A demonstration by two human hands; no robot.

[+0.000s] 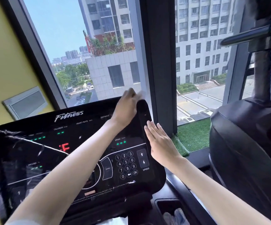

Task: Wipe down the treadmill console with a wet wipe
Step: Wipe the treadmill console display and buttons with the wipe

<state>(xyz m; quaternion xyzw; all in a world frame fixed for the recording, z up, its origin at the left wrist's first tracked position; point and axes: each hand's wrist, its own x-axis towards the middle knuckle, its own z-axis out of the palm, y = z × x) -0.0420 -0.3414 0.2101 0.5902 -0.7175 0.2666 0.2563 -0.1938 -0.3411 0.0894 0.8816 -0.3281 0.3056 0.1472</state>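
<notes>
A: Scene, big to small?

B: Window (pixel 99 46) fills the top, with a dark post (pixel 160 62) down its middle and tower blocks outside. Yellow wall (pixel 5 62) on the left, grey panel (pixel 26 101) set in it. Black machine (pixel 248 151) bulks at the right edge.

A: Console?

B: Console (pixel 50 159) takes the lower left and centre. Glossy black, face tilted up toward the camera. "Fitness" logo at top. Green dashes lit under TIME, CALORIES and SPEED, red characters lit mid-panel. Strip of green turf (pixel 194 133) on the sill just past its right edge.

A: Grips?

B: Both bare, arms reaching in from below. Left grip (pixel 126 108) crosses the face to the console's top right corner, fingers curled, grasping the wipe. Right grip (pixel 160 143) is released: flat, fingers straight and together, fingertips touching the console's right rim, just above the SPEED arrows (pixel 142 158).

A: Wipe location?

B: Wipe (pixel 140 95) is a pale smear at the left grip's fingertips, right at that top right corner, seen against the window glass. Motion blur, so I can't tell how it's folded or how much of it touches the surface.

A: Small stuff?

B: Keypad (pixel 126 164), 0–9 plus OK, sits between the left forearm and the arrows. Mode key (pixel 107 168) just left of the keypad. White fleck (pixel 131 181) below the keypad; can't tell whether it's glare or residue.
</notes>
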